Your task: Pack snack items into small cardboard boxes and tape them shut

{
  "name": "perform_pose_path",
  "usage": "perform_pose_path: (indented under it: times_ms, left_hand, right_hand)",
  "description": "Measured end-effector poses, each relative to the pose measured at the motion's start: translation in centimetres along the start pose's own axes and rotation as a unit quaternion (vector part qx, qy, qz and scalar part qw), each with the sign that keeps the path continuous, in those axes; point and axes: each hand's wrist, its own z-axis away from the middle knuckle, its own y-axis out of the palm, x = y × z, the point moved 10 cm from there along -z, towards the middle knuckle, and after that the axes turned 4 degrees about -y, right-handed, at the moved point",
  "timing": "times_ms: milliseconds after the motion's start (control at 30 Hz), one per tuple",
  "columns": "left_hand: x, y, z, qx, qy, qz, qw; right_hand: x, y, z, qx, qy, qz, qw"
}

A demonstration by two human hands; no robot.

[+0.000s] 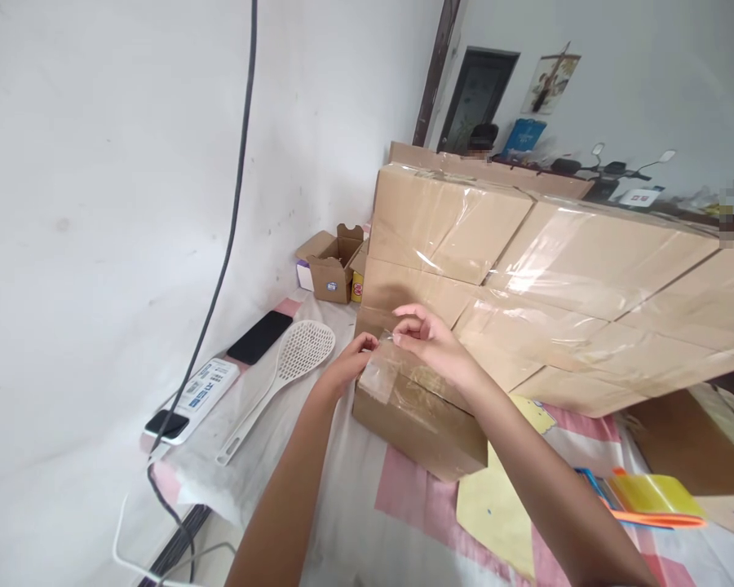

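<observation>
A closed brown cardboard box (pixel 421 430) lies on the cloth-covered table, with clear tape (pixel 382 368) running over its top and left end. At the box's far left corner, my left hand (pixel 350 363) is closed, thumb and forefinger pinched at the tape's edge. My right hand (pixel 431 346) reaches over the top, its thumb and forefinger pinching the clear tape just beside the left fingertips. The other right fingers are loosely bent. Behind the box rises a stack of taped cardboard boxes (pixel 453 224).
Left of the box lie a white slotted skimmer (pixel 302 350), a black phone (pixel 260 337) and a white labelled package (pixel 205 391). An opened small carton (pixel 333 269) stands by the wall. A yellow tape dispenser (pixel 654 495) sits at right. A black cable (pixel 236 204) hangs at left.
</observation>
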Motion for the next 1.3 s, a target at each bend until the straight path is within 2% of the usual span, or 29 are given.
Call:
perform_pose_path:
  times_ms: [133,300,500,800,1000,1100,1200,1300]
  left_hand:
    - [1.4,0.5,-0.3,0.028,-0.042,0.085,0.995]
    - [2.6,0.8,-0.8,0.020,-0.060,0.143,0.988]
    - [2.8,0.1,0.5,-0.025,-0.046,0.146,0.988]
    - [2.0,0.1,3.4,-0.016,-0.027,0.078,0.996]
    - [1.9,0.2,3.9,-0.030,-0.011,0.060,0.998]
    - [1.8,-0.1,4.1,-0.073,0.013,0.044,0.996]
    - [2.0,-1.0,5.4,-0.171,0.054,0.022,0.984]
    - [0.8,-0.7,8.5,-0.255,0.178,-0.112,0.944]
  right_hand:
    - [-4.5,-0.8,-0.2,-0.041,0.020,0.077,0.996]
    - [-6.7,-0.8,-0.1,-0.053,0.016,0.121,0.991]
    - [-6.5,-0.8,-0.3,-0.069,-0.009,0.175,0.982]
    - [-6.2,-0.6,-0.3,-0.064,-0.024,0.204,0.977]
    - [-5.5,-0.8,-0.2,-0.070,-0.044,0.295,0.952]
    - [-5.2,-1.8,-0.2,-0.102,-0.043,0.346,0.932]
    - [-5.5,-1.8,-0.2,-0.092,-0.029,0.349,0.932]
    - [-6.3,-0.7,-0.3,-0.027,0.001,0.351,0.936]
